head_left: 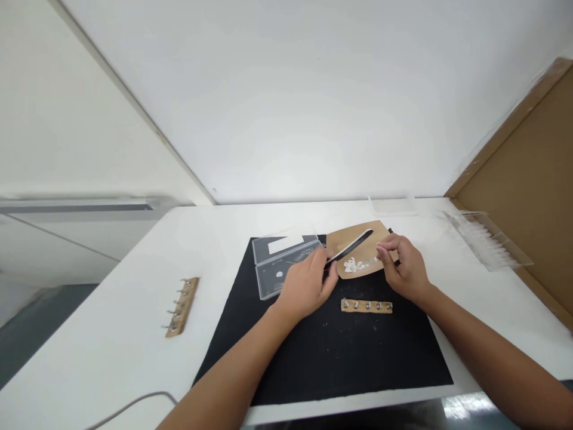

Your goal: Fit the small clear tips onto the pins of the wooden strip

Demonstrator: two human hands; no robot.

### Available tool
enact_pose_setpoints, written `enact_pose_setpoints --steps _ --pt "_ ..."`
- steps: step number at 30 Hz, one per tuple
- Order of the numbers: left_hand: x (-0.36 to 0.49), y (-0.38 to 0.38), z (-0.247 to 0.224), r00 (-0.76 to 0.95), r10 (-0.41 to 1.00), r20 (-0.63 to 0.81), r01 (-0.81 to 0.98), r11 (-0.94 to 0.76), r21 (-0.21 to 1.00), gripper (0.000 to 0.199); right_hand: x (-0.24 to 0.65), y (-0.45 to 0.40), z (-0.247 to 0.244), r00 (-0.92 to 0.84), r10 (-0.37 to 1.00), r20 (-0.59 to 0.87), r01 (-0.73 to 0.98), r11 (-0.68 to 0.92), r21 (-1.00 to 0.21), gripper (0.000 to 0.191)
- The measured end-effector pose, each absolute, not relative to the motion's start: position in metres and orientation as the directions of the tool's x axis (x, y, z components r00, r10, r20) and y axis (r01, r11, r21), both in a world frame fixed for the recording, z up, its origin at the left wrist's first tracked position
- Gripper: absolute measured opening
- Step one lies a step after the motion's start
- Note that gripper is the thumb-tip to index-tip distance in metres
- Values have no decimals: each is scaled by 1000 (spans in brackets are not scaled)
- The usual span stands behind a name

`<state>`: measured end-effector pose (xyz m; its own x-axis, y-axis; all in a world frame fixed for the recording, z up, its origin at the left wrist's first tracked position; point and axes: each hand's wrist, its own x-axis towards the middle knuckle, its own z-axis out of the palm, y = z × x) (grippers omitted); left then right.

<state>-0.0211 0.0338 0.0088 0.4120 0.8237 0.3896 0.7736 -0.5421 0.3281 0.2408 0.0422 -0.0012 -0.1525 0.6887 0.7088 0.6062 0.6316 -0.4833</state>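
Observation:
My left hand (308, 280) is closed around the near end of a slim black nail file (354, 243) with a pale edge. The file points away to the right, over a sheet of brown paper (344, 236). Small white flakes (353, 265) lie in a heap on the paper. At the paper's right side, my right hand (400, 266) pinches thumb and fingertips together beside a few white bits; what they hold is too small to tell. Below the paper lies a brown strip (367, 306) bearing a row of small metal clips with pale tips.
A clear hinged plastic case (268, 280) stands open left of my left hand. Under it spreads a black mat (353, 364) dusted with white specks. Another clip strip (182, 307) lies on the white table at left. A clear tray (486, 239) sits near the cardboard panel (532, 173).

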Motion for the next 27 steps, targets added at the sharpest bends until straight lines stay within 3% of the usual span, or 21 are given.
enact_pose_setpoints --steps 7,13,18,27 --pt "-12 29 7 513 783 353 743 -610 275 31 236 39 -3 -166 658 734 597 660 -456 5" --pt "-7 25 6 455 816 357 752 -567 337 34 235 31 -3 -187 554 811 511 760 -402 10" --pt "-4 23 7 486 779 396 692 -620 371 34 233 31 1 -209 503 839 595 746 -299 10" --pt "-6 19 4 460 752 472 652 -647 395 31 232 37 -4 -189 555 810 736 626 -257 4"
